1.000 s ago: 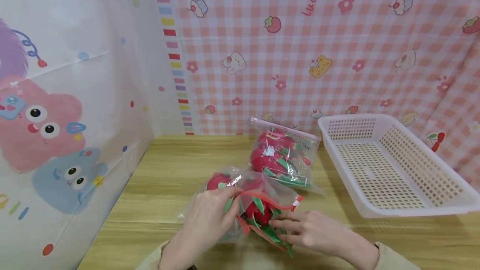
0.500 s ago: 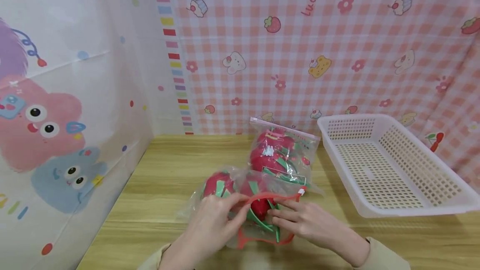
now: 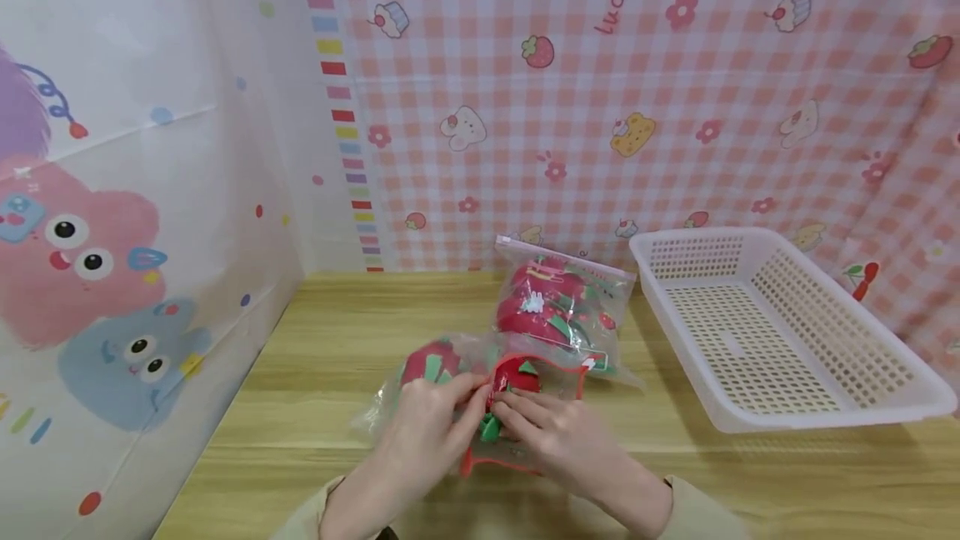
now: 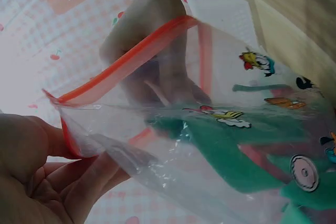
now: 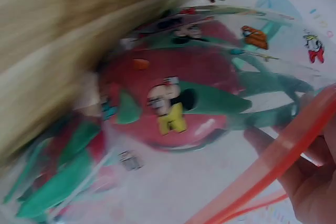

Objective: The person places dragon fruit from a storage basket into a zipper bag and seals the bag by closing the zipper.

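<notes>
A clear zip bag [image 3: 390, 407] with an orange-red rim [image 3: 555, 367] lies on the wooden table [image 3: 315, 373], mouth open towards me. Inside are red plush fruits with green leaves [image 3: 432, 361]. My left hand [image 3: 450, 407] pinches the rim's left side; the left wrist view shows its fingers [image 4: 79, 182] on the rim's corner. My right hand [image 3: 525, 417] has its fingers in the mouth, pressing on a red fruit [image 3: 514, 375]. Cartoon stickers [image 5: 170, 109] on the bag and fingers [image 5: 310, 187] beside the rim show in the blurred right wrist view.
A second zip bag [image 3: 558, 311] of the same red fruits leans just behind, its pink strip closed. A white perforated basket [image 3: 885, 407] stands at the right. Printed sheets wall in the back and left sides. Bare table lies at the left and front right.
My right hand slid left and forward into the bag's mouth, pushing the red fruit deeper. The orange rim rose around it and the two hands came together.
</notes>
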A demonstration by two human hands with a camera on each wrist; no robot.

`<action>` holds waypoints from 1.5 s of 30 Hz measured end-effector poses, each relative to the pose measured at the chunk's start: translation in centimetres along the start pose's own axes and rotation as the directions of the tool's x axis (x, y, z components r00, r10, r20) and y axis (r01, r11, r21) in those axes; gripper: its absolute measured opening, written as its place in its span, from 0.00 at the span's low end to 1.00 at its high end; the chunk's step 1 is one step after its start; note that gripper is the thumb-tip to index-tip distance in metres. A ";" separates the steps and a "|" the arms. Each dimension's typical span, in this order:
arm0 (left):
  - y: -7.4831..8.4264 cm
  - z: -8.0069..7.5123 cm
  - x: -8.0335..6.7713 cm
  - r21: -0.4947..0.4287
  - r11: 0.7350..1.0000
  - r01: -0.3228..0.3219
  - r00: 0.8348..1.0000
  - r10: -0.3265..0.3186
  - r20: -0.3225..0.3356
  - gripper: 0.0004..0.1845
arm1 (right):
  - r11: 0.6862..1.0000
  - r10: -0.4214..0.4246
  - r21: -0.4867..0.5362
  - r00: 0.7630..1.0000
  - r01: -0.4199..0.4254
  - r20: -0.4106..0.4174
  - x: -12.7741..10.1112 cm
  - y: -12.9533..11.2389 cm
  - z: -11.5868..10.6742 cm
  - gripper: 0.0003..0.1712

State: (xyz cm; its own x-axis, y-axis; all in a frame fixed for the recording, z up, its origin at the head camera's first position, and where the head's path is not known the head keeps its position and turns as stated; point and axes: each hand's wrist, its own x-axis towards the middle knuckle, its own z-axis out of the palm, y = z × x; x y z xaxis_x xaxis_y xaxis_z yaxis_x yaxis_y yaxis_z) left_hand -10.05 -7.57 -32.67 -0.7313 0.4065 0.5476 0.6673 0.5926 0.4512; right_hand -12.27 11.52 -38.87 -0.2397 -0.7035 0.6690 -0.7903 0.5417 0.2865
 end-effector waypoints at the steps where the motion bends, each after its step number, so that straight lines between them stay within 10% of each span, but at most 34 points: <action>1: -0.1 -0.1 0.1 0.018 1.000 -0.012 1.000 0.012 -0.017 0.05 | 1.000 0.008 -0.007 1.000 -0.008 0.006 0.4 -0.2 0.1 0.20; 12: -0.7 -0.8 0.8 0.111 0.993 -0.028 0.986 0.046 -0.159 0.02 | 0.998 0.054 0.030 0.999 -0.054 -0.008 3.0 -1.0 2.1 0.22; 21: -1.5 -1.2 1.1 -0.020 1.000 0.024 0.984 -0.027 -0.177 0.03 | 0.898 -0.006 0.439 0.995 -0.040 0.102 0.1 0.1 -0.7 0.15; 26: -1.7 -1.3 1.1 -0.062 0.998 0.026 0.986 -0.036 -0.160 0.05 | 0.942 0.036 0.335 0.995 -0.004 -0.089 -2.0 3.3 -2.2 0.22; 33: -1.8 -1.3 1.0 -0.076 0.996 0.046 0.983 -0.059 -0.175 0.04 | 0.933 0.095 0.338 0.990 -0.125 0.104 -5.1 6.4 -1.5 0.18; 41: -2.3 -1.2 0.5 -0.095 0.995 0.040 0.981 -0.058 -0.185 0.03 | 0.909 0.155 0.395 0.987 -0.131 -0.029 -4.8 6.5 0.3 0.13; 45: -2.6 -1.2 0.0 -0.097 0.994 0.055 0.977 -0.074 -0.199 0.03 | 0.864 0.259 0.440 0.965 -0.246 0.030 -4.6 6.1 0.4 0.03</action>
State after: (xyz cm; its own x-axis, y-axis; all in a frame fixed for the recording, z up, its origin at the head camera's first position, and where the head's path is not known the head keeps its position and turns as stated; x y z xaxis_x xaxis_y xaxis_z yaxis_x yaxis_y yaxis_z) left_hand -11.60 -9.91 -33.00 -0.7356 0.2149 0.6424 0.6364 0.5442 0.5467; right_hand -16.21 17.88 -40.47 -0.4532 -0.5525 0.6995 -0.8719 0.4380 -0.2189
